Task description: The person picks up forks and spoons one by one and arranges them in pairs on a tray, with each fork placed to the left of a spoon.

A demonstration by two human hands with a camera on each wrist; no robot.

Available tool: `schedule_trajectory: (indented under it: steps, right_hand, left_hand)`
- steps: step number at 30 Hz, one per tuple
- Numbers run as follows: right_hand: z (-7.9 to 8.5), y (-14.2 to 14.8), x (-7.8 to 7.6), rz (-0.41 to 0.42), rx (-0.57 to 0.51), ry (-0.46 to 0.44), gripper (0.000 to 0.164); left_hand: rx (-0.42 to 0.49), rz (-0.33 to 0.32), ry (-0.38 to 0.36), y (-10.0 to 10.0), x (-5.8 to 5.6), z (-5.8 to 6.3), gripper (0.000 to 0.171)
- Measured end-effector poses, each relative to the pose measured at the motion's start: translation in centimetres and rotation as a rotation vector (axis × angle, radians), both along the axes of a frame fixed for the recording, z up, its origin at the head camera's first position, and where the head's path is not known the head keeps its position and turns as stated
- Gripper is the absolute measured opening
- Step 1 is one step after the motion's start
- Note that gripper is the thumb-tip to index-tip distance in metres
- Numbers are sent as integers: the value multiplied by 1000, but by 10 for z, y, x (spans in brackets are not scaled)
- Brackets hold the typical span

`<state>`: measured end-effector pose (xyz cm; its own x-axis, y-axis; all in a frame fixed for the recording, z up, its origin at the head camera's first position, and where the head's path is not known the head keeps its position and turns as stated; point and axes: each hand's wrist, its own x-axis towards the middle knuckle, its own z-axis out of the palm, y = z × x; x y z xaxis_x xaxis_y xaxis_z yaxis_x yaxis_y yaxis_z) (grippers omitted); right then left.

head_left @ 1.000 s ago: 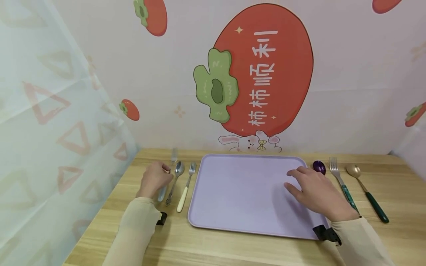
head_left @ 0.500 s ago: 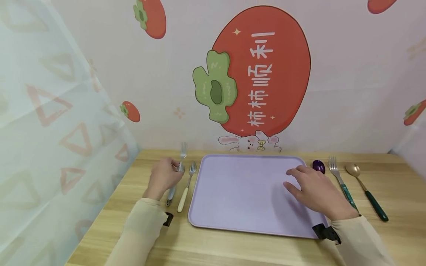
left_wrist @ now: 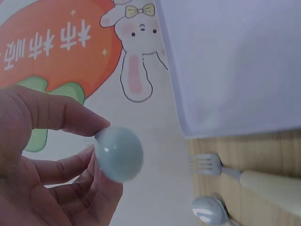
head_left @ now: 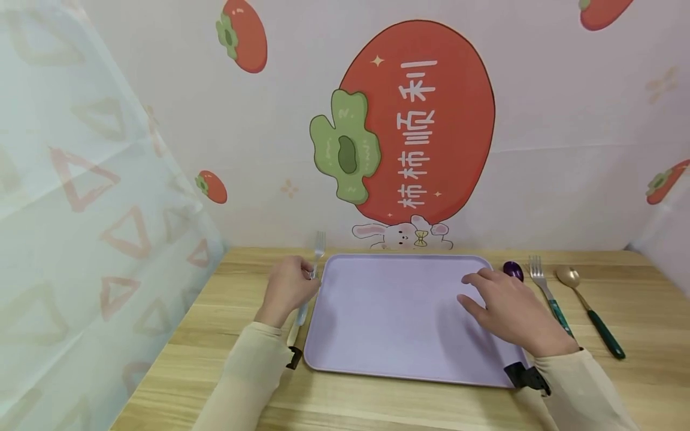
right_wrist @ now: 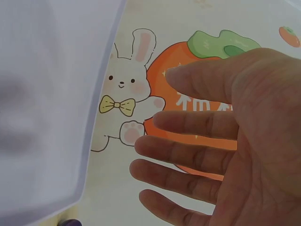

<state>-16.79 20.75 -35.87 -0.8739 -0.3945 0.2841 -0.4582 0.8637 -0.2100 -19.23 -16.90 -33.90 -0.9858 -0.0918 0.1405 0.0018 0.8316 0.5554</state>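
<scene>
My left hand (head_left: 290,286) pinches a fork with a pale blue handle (head_left: 302,313), its tines pointing up and away, by the left edge of the lilac tray (head_left: 399,317). In the left wrist view, the rounded end of this fork's handle (left_wrist: 120,154) faces the camera between thumb and fingers. Below it lie a cream-handled fork (left_wrist: 268,186) and a silver spoon (left_wrist: 209,210), the spoon hidden by the hand in the head view. Over the tray's right side hovers my right hand (head_left: 514,311), fingers spread and holding nothing.
Right of the tray lie a purple spoon (head_left: 514,270), a fork with a green handle (head_left: 560,316) and a gold spoon with a dark green handle (head_left: 605,335). A printed cloth wall (head_left: 566,197) stands along the table's back edge.
My left hand has carried the blue-handled fork rightward, from left of the silver spoon, over the other cutlery to the tray's left edge. The right hand has stayed in place.
</scene>
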Motion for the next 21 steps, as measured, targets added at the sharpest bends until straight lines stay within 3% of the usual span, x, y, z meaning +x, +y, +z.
schedule_trajectory:
  steps: [10, 19, 21]
  right_hand:
    - [0, -1, 1, 5, -6, 5, 34]
    - [1, -1, 3, 3, -19, 9, 32]
    - [2, 1, 2, 8, -18, 15, 32]
  left_hand:
    - [-20, -3, 3, 23, -2, -10, 13]
    - [-33, -7, -68, 34, -6, -26, 7]
    - [-28, -9, -94, 37, -8, -28, 14]
